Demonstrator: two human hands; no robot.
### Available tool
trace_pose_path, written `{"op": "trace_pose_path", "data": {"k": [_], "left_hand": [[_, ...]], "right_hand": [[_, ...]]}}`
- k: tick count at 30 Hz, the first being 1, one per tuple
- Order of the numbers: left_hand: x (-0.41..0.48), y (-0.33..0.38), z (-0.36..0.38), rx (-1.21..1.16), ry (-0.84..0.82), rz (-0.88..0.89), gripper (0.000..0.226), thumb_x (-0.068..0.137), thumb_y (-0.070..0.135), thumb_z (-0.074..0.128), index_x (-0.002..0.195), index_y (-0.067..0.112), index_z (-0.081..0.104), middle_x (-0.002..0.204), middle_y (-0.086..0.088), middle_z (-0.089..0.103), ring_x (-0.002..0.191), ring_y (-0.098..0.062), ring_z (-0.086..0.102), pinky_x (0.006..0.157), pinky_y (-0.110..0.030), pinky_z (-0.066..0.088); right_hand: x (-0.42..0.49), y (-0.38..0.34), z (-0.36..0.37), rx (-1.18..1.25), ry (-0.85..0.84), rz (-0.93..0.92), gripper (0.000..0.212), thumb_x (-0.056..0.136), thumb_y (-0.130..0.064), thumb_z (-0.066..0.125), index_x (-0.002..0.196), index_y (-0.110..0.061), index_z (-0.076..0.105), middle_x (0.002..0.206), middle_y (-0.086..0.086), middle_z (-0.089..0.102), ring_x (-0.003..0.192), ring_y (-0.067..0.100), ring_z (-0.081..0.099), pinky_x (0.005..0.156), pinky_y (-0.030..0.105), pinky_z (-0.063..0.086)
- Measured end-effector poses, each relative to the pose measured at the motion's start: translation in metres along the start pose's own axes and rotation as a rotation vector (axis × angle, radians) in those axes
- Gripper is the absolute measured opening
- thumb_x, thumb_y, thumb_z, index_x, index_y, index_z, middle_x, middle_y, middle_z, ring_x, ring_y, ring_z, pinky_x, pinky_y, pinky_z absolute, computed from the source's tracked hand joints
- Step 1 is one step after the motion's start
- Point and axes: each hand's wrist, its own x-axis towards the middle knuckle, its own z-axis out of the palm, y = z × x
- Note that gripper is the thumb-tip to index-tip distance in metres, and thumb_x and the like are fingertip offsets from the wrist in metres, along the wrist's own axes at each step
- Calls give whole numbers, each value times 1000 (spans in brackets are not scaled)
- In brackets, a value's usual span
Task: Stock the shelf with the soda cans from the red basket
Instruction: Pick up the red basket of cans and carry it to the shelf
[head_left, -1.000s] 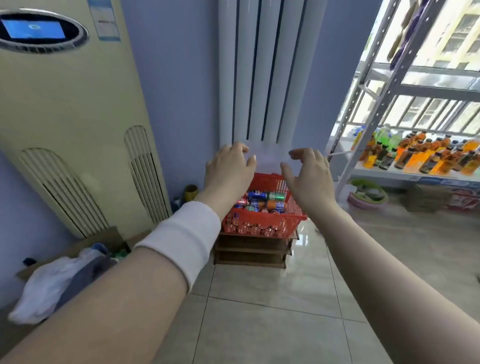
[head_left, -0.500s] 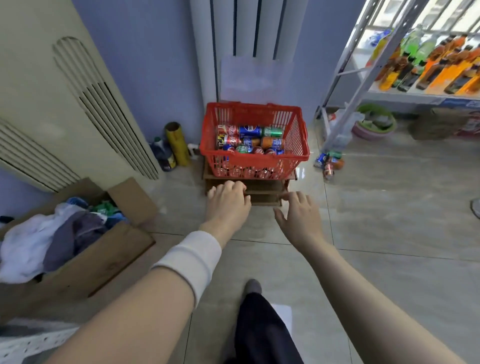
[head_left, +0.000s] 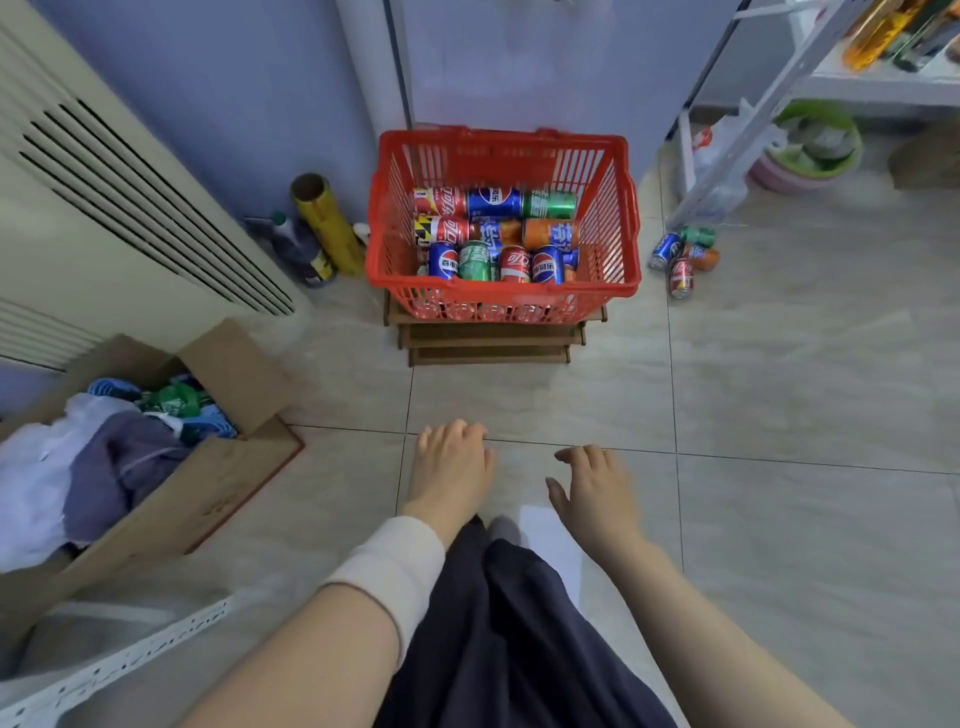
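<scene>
Inside red basket (head_left: 375, 244) | soda cans (head_left: 493, 202) lying down | back rows' long axes left-right

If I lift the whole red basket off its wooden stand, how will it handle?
Probably heavy: the red basket holds many soda cans. They lie loose on their sides, so they will likely roll and shift the weight if it tilts. It sits on a narrower wooden stand, so a hard push might tip it.

Left hand (head_left: 451, 467): extended forward, palm down, fingers loosely curled, holding nothing; white band at wrist. Right hand (head_left: 592, 491): extended alongside, palm down, fingers relaxed, holding nothing.
</scene>
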Motion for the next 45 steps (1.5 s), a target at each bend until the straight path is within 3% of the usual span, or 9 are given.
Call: {"op": "trace_pose_path", "data": {"k": [4, 10, 16, 22, 26, 33, 38, 41, 45], "left_hand": [[37, -11, -14, 8, -33, -13, 32, 96, 30, 36, 124, 19, 49, 126, 1, 52, 119, -19, 45, 108, -33, 24], [111, -11, -63, -19, -4, 42, 33, 96, 29, 37, 125, 18, 48, 128, -1, 51, 122, -20, 44, 110, -34, 21], [179, -3, -109, -46, 53, 41, 33, 95, 30, 41, 125, 18, 48, 128, -2, 51, 122, -21, 44, 111, -36, 23], [245, 6, -140, -57, 105, -5, 31, 94, 30, 42, 121, 18, 51, 122, -3, 56, 113, -22, 51, 97, -34, 36], [289, 8, -152, -85, 115, -96, 32, 95, 30, 42, 120, 14, 51, 117, -6, 57, 109, -24, 54, 91, -35, 40], [347, -18, -160, -169, 179, -220, 34, 94, 28, 45, 123, 11, 52, 121, -9, 58, 112, -26, 54, 94, -38, 43], [382, -73, -157, -343, 278, -443, 41, 92, 31, 47, 131, 17, 42, 121, -11, 57, 112, -31, 53, 93, -43, 45], [406, -115, -143, -351, 346, -503, 31, 94, 36, 41, 117, 16, 50, 110, -15, 61, 105, -35, 56, 89, -45, 44], [431, -150, -127, -486, 187, -617, 47, 98, 43, 30, 109, 6, 57, 106, -20, 63, 101, -40, 57, 85, -41, 42]], "right_hand": [[41, 1, -4, 9, -57, -12, 39, 50, -14, 89, 81, -4, 67, 72, 7, 66, 61, 30, 64, 56, 31, 53], [135, -7, -32, 12, -20, 12, 38, 53, -13, 88, 84, -4, 67, 74, 10, 67, 64, 34, 64, 53, 37, 52], [214, 0, -55, 75, 10, 98, 30, 76, -15, 71, 101, 0, 64, 97, 17, 65, 90, 41, 59, 77, 45, 48], [280, 36, -69, 108, 27, 152, 29, 83, -18, 64, 105, -1, 62, 102, 18, 63, 98, 39, 55, 84, 45, 42], [325, 66, -78, 159, -48, 243, 31, 87, -22, 59, 112, -2, 58, 111, 17, 60, 105, 35, 52, 90, 42, 39], [389, 113, -87, 245, -145, 489, 38, 88, -25, 57, 117, -1, 54, 117, 20, 57, 109, 36, 52, 94, 46, 43], [428, 132, -76, 390, -90, 752, 48, 88, -29, 58, 124, 2, 49, 126, 22, 55, 116, 37, 51, 97, 46, 41], [450, 144, -54, 464, -89, 900, 57, 89, -39, 55, 128, 3, 48, 129, 23, 54, 118, 39, 51, 101, 47, 40], [469, 153, -27, 590, -152, 1004, 62, 91, -53, 40, 118, 1, 54, 108, 13, 62, 105, 37, 59, 88, 38, 46]]}}
